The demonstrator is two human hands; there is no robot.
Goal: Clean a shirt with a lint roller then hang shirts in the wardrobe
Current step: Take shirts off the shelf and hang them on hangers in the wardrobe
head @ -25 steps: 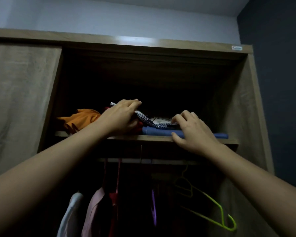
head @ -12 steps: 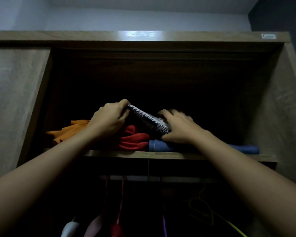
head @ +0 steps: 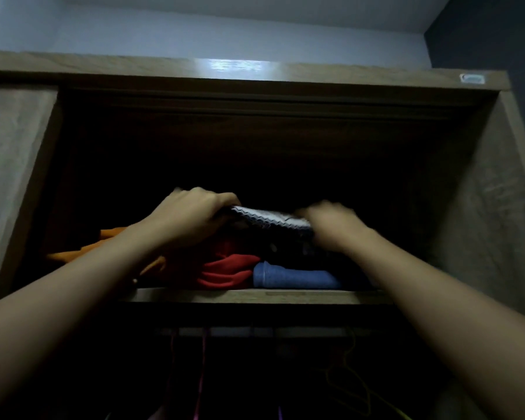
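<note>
A folded dark shirt with a white zigzag pattern (head: pixel 270 221) tops a pile on the wardrobe's upper shelf (head: pixel 255 296). My left hand (head: pixel 191 216) grips its left end with curled fingers. My right hand (head: pixel 331 225), blurred by motion, holds its right end. Under it lie a red garment (head: pixel 228 269) and a folded blue garment (head: pixel 291 277). An orange garment (head: pixel 97 247) lies to the left, partly behind my left forearm. No lint roller shows.
The hanging rail (head: pixel 255 331) runs below the shelf, with pink hanger hooks (head: pixel 202 359) and a yellow-green hanger (head: pixel 355 377) in the dark. A closed wooden door (head: pixel 9 177) stands left, the wardrobe's side panel (head: pixel 491 222) right.
Both hands have closed round the ends of the patterned shirt and raised it off the pile. The view has moved nearer and tilted up, so the hanging clothes have dropped out of sight.
</note>
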